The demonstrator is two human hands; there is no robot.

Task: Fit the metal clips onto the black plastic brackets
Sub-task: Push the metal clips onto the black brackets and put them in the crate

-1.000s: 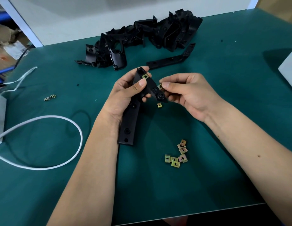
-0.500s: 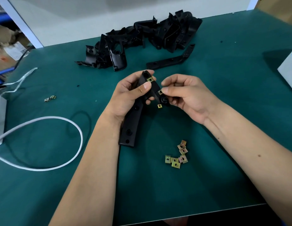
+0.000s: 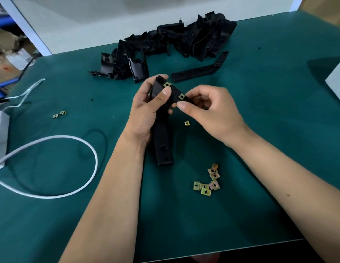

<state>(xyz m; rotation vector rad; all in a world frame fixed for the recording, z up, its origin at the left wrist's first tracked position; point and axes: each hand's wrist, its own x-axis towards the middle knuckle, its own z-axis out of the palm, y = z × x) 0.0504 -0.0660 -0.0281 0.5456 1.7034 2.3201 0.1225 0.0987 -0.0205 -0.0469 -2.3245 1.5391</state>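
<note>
My left hand (image 3: pixel 146 109) grips a long black plastic bracket (image 3: pixel 162 141) near its bent upper end, thumb across its face; the lower end rests on the green mat. One brass-coloured metal clip (image 3: pixel 167 84) sits on the bracket's top edge. A second clip (image 3: pixel 181 96) sits on the bracket's short arm, where the thumb and fingers of my right hand (image 3: pixel 209 109) pinch that arm. A single loose clip (image 3: pixel 187 123) lies on the mat just below my right hand. Several more clips (image 3: pixel 207 184) lie in a small heap nearer me.
A pile of black brackets (image 3: pixel 165 46) fills the back of the table, with one flat bracket (image 3: pixel 201 69) lying apart in front of it. Two clips (image 3: pixel 60 114) lie at the left. A white cable (image 3: pixel 74 141) loops at the left. A white box (image 3: pixel 337 80) sits at the right edge.
My left hand has turned the bracket more upright. My right hand has shifted its pinch along the short arm, and the second clip now shows seated on it.
</note>
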